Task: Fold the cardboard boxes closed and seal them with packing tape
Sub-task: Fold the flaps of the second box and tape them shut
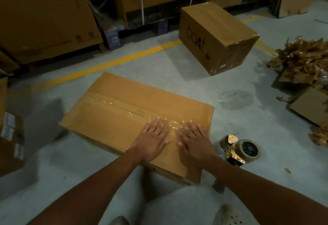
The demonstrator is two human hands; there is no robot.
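Your wide, flat brown cardboard box [124, 111] lies on the grey concrete floor [177, 83] right in front of you, its top flaps folded shut. A strip of clear packing tape [113, 103] runs along the seam where the flaps meet, from the far left edge towards the near right end, wrinkled and glinting in places. Your left hand [152, 140] and your right hand [194, 142] both lie palm down on the box top near that right end, side by side and just apart, with the shiny end of the tape between them. The fingers [160, 123] of both hands are straight and a little spread, pressing flat on the cardboard, curled round nothing.

Just beside the box on your right, a yellow-framed tape dispenser with a brownish roll [239, 149] lies on the floor, apart from both hands. Well beyond your box stands a second, taller brown cardboard box printed "boat" [216, 35], its top already taped over. A yellow painted line [106, 65] crosses the floor behind your box. At the far right a heap of crumpled brown scraps [305, 56] sits over flattened cardboard pieces. Large brown cartons [44, 21] stand along the back, and the toe of your pale shoe [230, 216] shows at the bottom edge
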